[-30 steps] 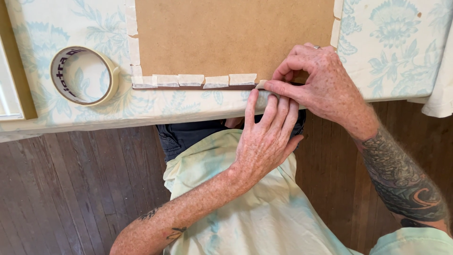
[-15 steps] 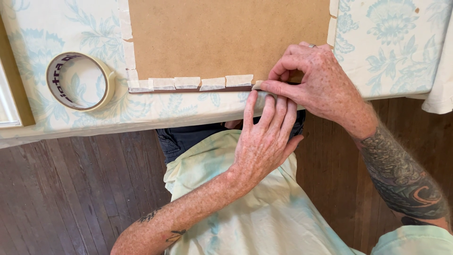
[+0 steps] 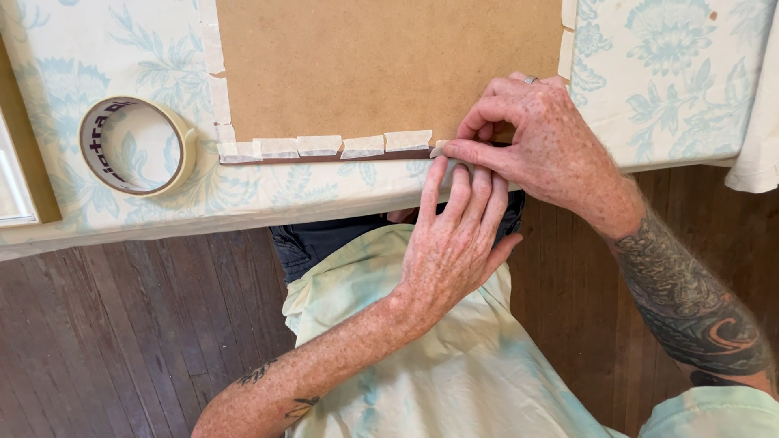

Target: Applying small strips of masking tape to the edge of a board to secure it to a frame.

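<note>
A brown board (image 3: pixel 389 65) lies flat on a table covered by a pale floral cloth (image 3: pixel 673 89). Several short strips of cream masking tape (image 3: pixel 320 147) run along the board's near edge, with more strips up its left and right sides. My right hand (image 3: pixel 540 150) pinches a small tape piece (image 3: pixel 440 149) at the board's near edge, just right of the taped row. My left hand (image 3: pixel 454 239) reaches up from below, its extended fingertips touching the table edge and the right hand's fingers at the same spot.
A roll of masking tape (image 3: pixel 138 146) lies flat on the cloth left of the board. A framed panel's edge (image 3: pixel 20 178) shows at the far left. Dark wooden floorboards (image 3: pixel 122 341) lie below the table edge.
The view has drifted slightly. Both hands stay at the same spot on the board's near edge, working the tape piece; nothing else has moved.
</note>
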